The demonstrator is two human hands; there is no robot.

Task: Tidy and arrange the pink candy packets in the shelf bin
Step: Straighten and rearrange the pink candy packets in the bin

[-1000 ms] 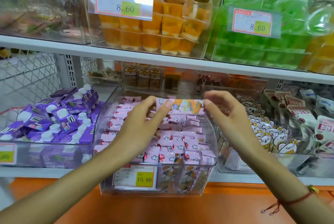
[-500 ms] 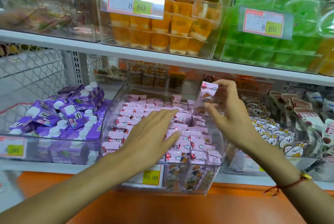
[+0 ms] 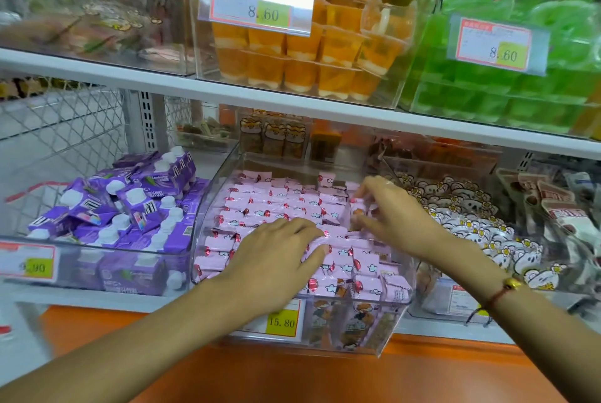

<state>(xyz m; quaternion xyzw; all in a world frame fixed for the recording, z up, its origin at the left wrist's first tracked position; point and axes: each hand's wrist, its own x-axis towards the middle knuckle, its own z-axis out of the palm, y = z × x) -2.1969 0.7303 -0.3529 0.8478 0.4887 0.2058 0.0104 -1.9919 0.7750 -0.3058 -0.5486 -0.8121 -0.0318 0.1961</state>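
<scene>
Near edge first: clear bin (image 3: 395,331) sits at the shelf front, price tag (image 3: 282,321) on its face, pink packets (image 3: 270,204) filling it in rough rows.

Our left hand (image 3: 276,259) lies flat across the front-middle rows, fingers straight, pressing down, gripping nothing.

Our right hand (image 3: 393,210) is further in at the bin's right side, fingers curled round one packet (image 3: 357,217) held on edge against the right-hand column. It's blurred, so we can't tell how firm the pinch is.

Step in hand, we judge: slotting that packet into the right column while the left hand keeps the rows from shifting.

Next move calls for laying it flat in line with its neighbours, then evening out the back rows, where a few packets stand up.

Beyond: purple cartons (image 3: 130,207) left, white packets (image 3: 471,220) right.
</scene>
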